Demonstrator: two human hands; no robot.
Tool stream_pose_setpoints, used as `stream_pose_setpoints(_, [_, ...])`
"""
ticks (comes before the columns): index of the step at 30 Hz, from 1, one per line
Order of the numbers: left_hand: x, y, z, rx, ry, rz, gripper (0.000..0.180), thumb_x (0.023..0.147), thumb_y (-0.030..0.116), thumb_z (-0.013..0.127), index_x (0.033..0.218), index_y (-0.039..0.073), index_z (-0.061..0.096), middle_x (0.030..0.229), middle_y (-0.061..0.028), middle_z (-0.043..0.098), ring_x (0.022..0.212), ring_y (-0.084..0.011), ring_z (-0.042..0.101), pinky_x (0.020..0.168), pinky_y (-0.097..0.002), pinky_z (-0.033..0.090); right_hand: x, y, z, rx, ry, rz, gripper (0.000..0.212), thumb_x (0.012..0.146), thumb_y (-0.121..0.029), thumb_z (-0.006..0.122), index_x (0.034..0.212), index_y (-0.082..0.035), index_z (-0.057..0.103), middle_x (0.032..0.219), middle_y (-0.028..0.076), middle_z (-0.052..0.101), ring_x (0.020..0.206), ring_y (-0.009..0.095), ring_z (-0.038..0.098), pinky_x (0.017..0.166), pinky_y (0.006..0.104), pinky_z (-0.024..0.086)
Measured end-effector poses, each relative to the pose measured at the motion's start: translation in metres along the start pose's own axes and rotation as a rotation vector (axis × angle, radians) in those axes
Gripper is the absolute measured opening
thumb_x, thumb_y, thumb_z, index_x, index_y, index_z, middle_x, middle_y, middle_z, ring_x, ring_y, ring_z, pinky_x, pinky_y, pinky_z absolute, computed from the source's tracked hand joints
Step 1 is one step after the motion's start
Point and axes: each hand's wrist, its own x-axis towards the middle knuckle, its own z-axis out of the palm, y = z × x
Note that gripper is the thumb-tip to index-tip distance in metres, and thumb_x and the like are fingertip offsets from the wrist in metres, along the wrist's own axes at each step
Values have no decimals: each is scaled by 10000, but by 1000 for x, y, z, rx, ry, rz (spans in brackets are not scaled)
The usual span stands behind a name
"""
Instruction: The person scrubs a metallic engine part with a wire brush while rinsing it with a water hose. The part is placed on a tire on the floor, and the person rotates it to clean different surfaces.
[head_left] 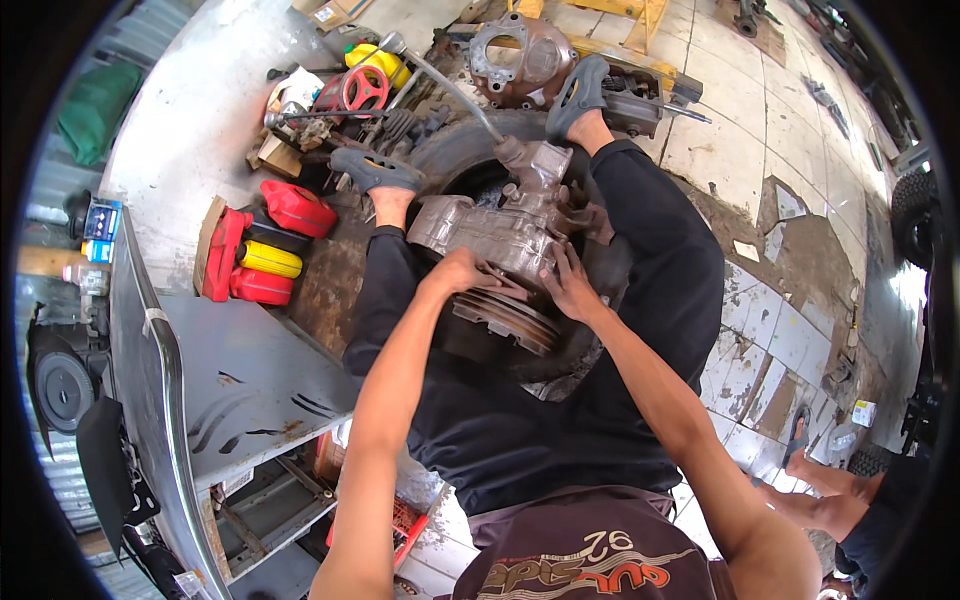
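A worn metal gearbox (500, 225) with a long gear lever (455, 95) rests on a tyre (445, 145) between my legs. Toward me its lower end carries a round ridged metal disc (508, 322). My left hand (462, 275) grips the left side of the casing just above the disc; its fingers reach inward and their tips are partly hidden. On the opposite side my right hand (572, 287) holds the casing, fingers bent against the metal. Both my feet, in dark clogs (378, 171), are set beyond the gearbox on either side.
Red and yellow containers (270, 258) stand at the left, above a grey metal panel (250, 370). Another gearbox housing (520, 60) lies at the far side near a yellow frame (640, 20). Broken tiles (770, 330) cover the right floor. Another person's legs (830, 495) show at lower right.
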Motion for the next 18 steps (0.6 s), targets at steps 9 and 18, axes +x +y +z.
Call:
stream_pose_setpoints(9, [3,2,-3,39,-5,44,500,711,418,813,918,-33,754,844,-225,724,757,-341,695,740,-402,536,-2,-1,9,61,43,48,753,989,-486,515,1529,-40,239,1542,384,163,1419,553,218,1173,547,243])
stream_pose_setpoints(18, [13,16,-6,188,-62,-28,594,647,465,837,940,-43,742,937,-227,724,888,-361,704,793,-409,544,0,2,12,67,13,19,782,970,-505,540,1525,-50,228,1540,400,128,1430,555,180,1170,564,234])
